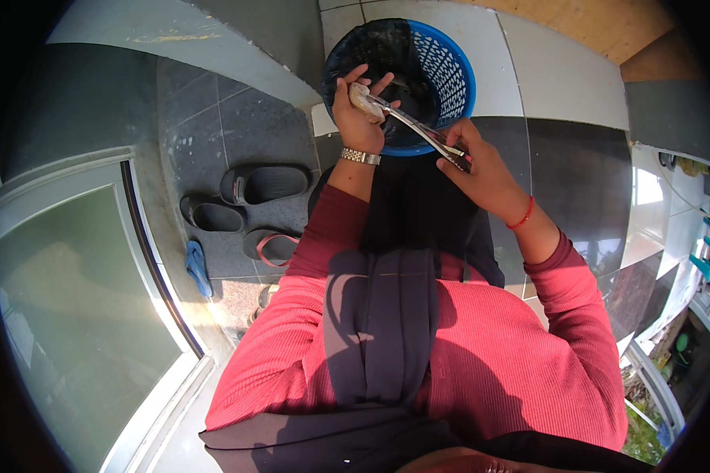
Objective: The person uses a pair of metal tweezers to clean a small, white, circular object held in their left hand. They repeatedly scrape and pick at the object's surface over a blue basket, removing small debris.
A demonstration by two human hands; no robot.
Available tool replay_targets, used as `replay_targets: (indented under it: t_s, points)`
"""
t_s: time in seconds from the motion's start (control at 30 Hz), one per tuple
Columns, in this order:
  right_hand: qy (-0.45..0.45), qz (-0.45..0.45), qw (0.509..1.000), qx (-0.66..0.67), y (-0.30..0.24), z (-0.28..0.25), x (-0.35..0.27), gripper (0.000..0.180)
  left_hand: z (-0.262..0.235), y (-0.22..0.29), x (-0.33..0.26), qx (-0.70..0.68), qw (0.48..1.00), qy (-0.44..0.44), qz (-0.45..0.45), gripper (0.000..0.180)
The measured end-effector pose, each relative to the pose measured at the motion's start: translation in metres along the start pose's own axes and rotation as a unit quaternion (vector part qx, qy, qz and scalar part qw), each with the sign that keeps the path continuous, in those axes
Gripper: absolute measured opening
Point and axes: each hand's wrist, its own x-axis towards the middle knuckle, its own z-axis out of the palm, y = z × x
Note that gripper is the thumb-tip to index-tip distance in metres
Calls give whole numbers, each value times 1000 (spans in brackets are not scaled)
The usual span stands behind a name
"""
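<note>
My left hand (358, 122) is palm up over a bin, its fingers partly spread. It holds a pale, brownish lump (366, 103), whose kind I cannot make out, against the base of the fingers. My right hand (483, 169) grips a long, slim, silvery utensil (418, 127) by its near end. The utensil slants up to the left, and its far tip meets the lump; its exact kind is unclear. Below both hands stands a round blue lattice basket (452, 59), lined with a black plastic bag (353, 49). What lies inside the bag is too dark to tell.
Dark clogs (266, 184), a blue sandal (198, 268) and a slipper with a pink strap (274, 247) lie on grey floor tiles to the left. A white-framed glass door (95, 315) fills the left edge. At the far right is a teal object (708, 251).
</note>
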Motion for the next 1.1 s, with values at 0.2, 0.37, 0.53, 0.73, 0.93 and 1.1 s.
replay_targets:
  t_s: [0.2, 0.37, 0.53, 0.73, 0.93, 1.1]
  points:
    - [-10, 26, 999, -40, -21, -7, -5, 18, -4, 2, 0, -26, 998, -63, -7, 49]
    - [-32, -71, 995, -67, -15, -8, -8, 17, -2, 4, -2, -29, 997, -66, -11, 48]
    - [-78, -79, 988, -107, -18, -11, -10, 22, -3, 4, -1, -11, 996, -93, 7, 47]
    - [-67, -94, 979, -169, -19, -10, -8, 20, -1, 2, -2, -26, 995, -99, 8, 47]
    - [-73, -73, 977, -186, -25, -13, -5, 24, -1, 3, -2, -3, 997, -79, 17, 46]
    - [-15, -39, 987, -158, -23, -7, -9, 45, -1, 3, -2, 17, 997, -64, 36, 45]
